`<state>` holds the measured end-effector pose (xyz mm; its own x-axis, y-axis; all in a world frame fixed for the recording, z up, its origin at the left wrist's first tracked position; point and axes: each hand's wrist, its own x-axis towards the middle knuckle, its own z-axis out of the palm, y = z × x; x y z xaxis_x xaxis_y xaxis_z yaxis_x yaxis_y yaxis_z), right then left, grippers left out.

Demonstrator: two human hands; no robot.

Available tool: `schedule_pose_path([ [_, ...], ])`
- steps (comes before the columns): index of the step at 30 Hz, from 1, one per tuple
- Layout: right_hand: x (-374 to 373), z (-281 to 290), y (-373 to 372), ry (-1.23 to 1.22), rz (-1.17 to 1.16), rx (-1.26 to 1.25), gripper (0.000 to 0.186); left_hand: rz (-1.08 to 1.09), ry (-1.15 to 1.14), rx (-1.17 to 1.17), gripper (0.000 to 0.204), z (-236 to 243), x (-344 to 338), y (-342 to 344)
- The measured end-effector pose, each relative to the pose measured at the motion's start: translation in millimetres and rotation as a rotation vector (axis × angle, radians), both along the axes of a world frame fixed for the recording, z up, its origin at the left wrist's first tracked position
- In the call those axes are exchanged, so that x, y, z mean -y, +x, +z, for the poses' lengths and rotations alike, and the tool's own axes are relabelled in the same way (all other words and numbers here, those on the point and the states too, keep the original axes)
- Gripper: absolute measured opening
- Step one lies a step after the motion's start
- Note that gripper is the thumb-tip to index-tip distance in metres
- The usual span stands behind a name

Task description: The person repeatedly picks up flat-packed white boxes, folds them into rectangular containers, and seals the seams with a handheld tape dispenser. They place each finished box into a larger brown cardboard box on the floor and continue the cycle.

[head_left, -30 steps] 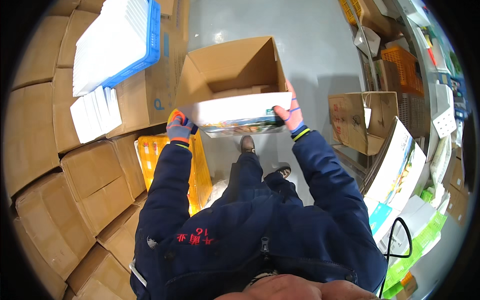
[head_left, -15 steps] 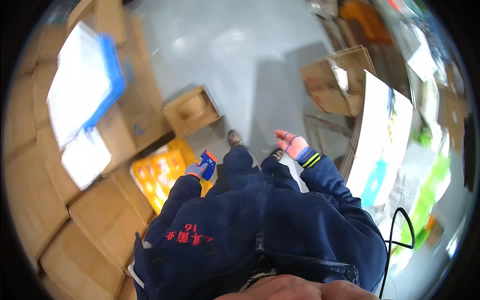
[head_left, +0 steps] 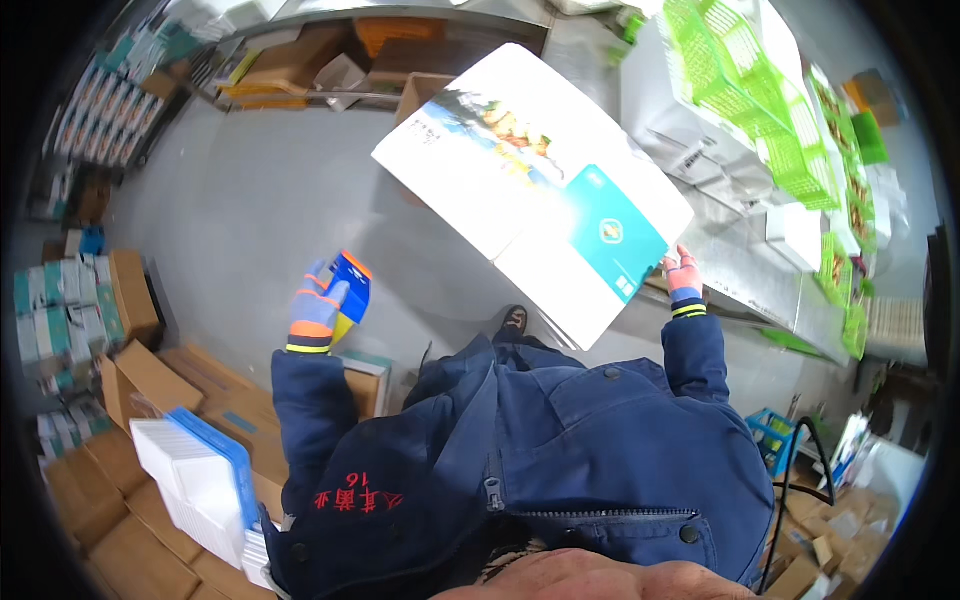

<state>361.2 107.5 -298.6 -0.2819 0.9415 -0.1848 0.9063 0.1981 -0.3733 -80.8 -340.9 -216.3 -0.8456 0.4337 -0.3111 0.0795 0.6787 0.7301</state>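
Note:
My left hand [head_left: 318, 305], in a grey-and-orange glove, is closed round a blue tape dispenser [head_left: 354, 284] with an orange edge. Something yellow shows beneath the dispenser. Ahead of me lies a stack of flat white printed cartons [head_left: 475, 195] with a teal panel and a picture on top. At the stack's right corner is my right hand [head_left: 684, 277], in a pink-and-blue glove. Its fingers are apart and the tips are at the cartons' edge; whether they press on it I cannot tell.
A metal table [head_left: 745, 290] on the right bears white boxes and green plastic baskets [head_left: 745, 90]. Brown cartons [head_left: 130, 540] and a stack of white trays with a blue one [head_left: 200, 480] fill the lower left. Shelving [head_left: 290, 95] runs along the back.
My view has swung right, bringing the white cartons from the right side to in front of me. My right hand has come to their corner; my left still holds the dispenser, farther from my body.

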Motion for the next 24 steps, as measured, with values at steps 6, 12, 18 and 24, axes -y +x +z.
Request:
schedule_pose_path([
  [6,37,44,-19,-0.053,-0.048,-0.504,0.052,-0.467,0.465,-0.170,0.046,103,-168,21],
  [12,79,108,-103,-0.740,-0.266,-1.454,0.059,-1.326,0.526,-0.326,0.036,78,-361,164],
  [18,22,77,-29,-0.585,-0.672,-2.055,0.038,-1.509,0.599,-0.913,0.057,32,-408,302],
  [24,-88,4,82,0.081,-0.979,-1.423,0.043,-1.541,0.572,-0.690,0.063,38,-403,227],
])
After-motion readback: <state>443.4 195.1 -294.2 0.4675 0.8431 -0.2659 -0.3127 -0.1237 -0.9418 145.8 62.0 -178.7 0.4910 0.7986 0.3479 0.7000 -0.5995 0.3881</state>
